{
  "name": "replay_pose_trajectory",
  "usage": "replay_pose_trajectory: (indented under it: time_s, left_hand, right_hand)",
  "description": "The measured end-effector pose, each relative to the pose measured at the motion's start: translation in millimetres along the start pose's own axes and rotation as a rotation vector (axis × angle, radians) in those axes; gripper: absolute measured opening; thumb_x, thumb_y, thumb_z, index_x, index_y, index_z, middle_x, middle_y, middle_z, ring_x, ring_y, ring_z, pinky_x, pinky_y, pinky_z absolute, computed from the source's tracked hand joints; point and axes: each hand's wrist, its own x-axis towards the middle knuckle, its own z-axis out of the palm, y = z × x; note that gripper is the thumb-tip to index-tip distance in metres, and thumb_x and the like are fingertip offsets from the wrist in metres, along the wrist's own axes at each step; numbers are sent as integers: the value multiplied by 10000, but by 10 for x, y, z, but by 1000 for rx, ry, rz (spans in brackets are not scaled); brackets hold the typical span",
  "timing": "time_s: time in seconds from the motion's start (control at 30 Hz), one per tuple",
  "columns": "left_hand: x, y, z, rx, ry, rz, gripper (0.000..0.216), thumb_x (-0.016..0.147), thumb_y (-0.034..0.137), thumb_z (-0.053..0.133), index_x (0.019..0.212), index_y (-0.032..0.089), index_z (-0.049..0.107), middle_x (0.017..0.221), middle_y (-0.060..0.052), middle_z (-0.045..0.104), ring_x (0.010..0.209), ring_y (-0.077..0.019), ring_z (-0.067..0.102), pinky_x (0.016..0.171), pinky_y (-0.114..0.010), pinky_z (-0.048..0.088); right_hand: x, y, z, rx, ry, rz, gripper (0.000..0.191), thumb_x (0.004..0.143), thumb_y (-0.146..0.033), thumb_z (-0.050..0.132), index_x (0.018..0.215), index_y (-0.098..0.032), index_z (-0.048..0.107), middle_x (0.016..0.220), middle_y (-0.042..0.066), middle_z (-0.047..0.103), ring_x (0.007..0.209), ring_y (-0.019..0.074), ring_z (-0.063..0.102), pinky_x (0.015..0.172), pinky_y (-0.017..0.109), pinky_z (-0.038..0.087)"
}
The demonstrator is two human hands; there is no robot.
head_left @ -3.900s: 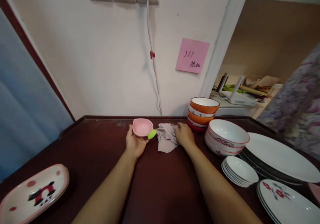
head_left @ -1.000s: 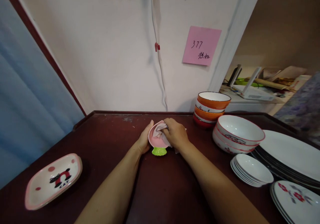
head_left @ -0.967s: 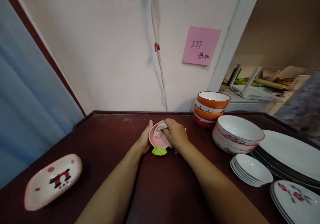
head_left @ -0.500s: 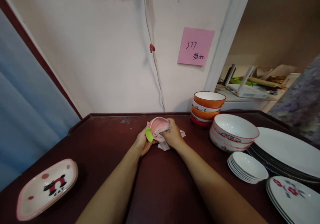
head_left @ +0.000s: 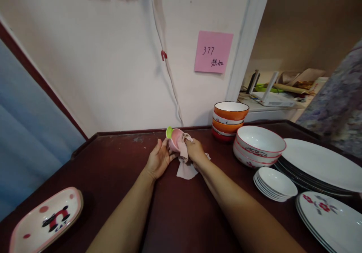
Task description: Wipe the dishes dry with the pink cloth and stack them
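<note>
A small pink bowl (head_left: 174, 139) with a light green leaf-shaped tab is held tilted above the dark red table. My right hand (head_left: 195, 151) pinches the bowl's right side through a pale pink cloth (head_left: 187, 169), whose loose end hangs below. On the other side, my left hand (head_left: 160, 158) has its palm turned up and fingers apart. Its fingertips touch or nearly touch the bowl's left and lower side, and some are hidden behind it.
At right stand stacked orange bowls (head_left: 230, 111), white red-rimmed bowls (head_left: 258, 147), small white dishes (head_left: 275, 183), large oval plates (head_left: 319, 160) and flowered plates (head_left: 333, 223). Rectangular cat-patterned dishes (head_left: 46, 219) lie at left. A white cable (head_left: 169, 72) runs down the wall behind.
The bowl has turned, so its green tab now points up and left. My left hand has loosened and opened at its side. The cloth has shifted over the rim; the view has swung slightly right.
</note>
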Motion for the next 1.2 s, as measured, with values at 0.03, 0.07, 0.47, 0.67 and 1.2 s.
replay_pose_trajectory:
  time_s: [0.03,0.07,0.47,0.67,1.2]
  left_hand:
    - [-10,-1,1,32,-25,13,593,853,506,558,1379,251,458,1356,-110,537,1160,-257,544,924,-381,462]
    - [-16,-6,1,69,-34,28,616,827,406,634,1395,282,432,1391,-96,508,1168,-253,538,919,-369,462]
    - [-14,-55,-46,106,53,108,643,707,237,768,1305,226,532,1232,-90,625,1070,-212,596,871,-281,461]
    - [4,-65,-99,64,126,-1,479,747,467,707,1102,148,669,1045,-101,711,1045,-261,614,865,-328,474]
    - [0,-12,111,79,106,18,526,890,541,467,1329,253,498,1281,-121,593,1066,-250,604,836,-394,528]
  right_hand:
    - [-13,-3,13,24,-17,24,245,896,-350,411,855,-168,570,684,45,638,555,148,585,477,220,382]
    - [-31,-11,22,44,-38,46,254,903,-352,393,870,-166,562,638,32,618,496,143,564,451,222,375]
    - [-93,-67,-57,-58,-38,-164,225,632,-239,661,795,-200,511,684,-33,580,604,128,517,521,211,337]
    - [-112,-139,-136,-236,25,-286,158,687,-289,640,758,-206,527,689,-29,583,620,132,509,541,225,290]
    - [45,81,-34,-166,72,-93,158,769,-309,574,687,-175,583,679,36,631,605,151,561,511,224,337]
